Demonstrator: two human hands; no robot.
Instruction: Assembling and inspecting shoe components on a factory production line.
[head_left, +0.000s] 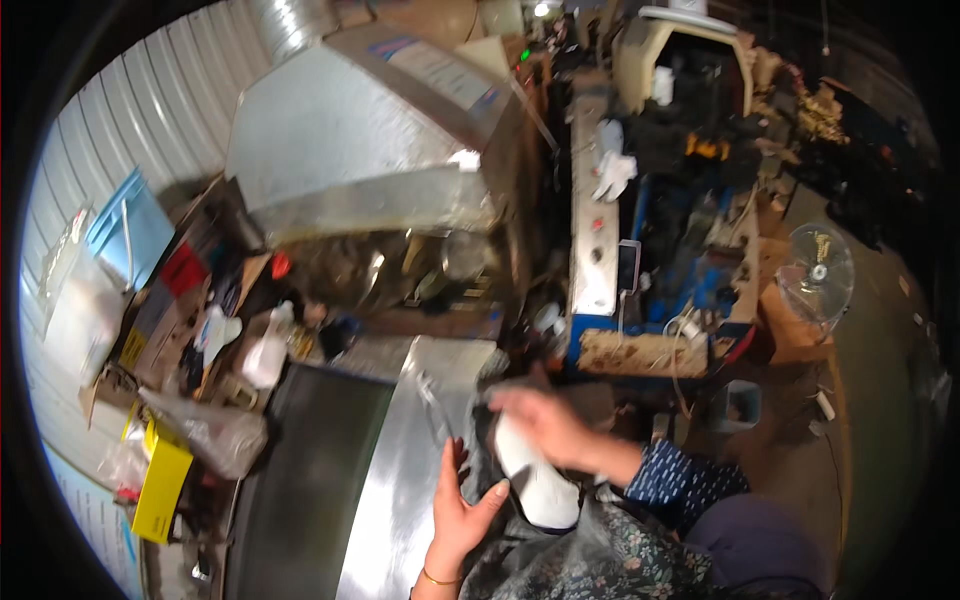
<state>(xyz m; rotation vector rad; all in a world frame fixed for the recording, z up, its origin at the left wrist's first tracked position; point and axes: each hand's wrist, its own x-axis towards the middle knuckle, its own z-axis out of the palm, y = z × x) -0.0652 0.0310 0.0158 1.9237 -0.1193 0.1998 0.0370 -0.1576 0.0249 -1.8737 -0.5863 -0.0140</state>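
Note:
My right hand (545,425) reaches in from the right, blurred, its fingers closed over the top of a white bag-like object (535,485) that rests at the edge of a shiny metal sheet (400,490). My left hand (462,505) comes up from the lower edge, fingers spread and flat against the metal sheet right beside the white object. It holds nothing. A thin bangle sits on that wrist. Dark crumpled plastic (600,545) lies under my right forearm.
A large sheet-metal hood (360,140) stands ahead. Clutter fills the left: a yellow box (160,485), clear bags (205,430), a white bottle (265,355), blue folders (130,230). A blue machine (665,260) and a small fan (815,270) stand to the right. A dark belt (300,480) runs beside the sheet.

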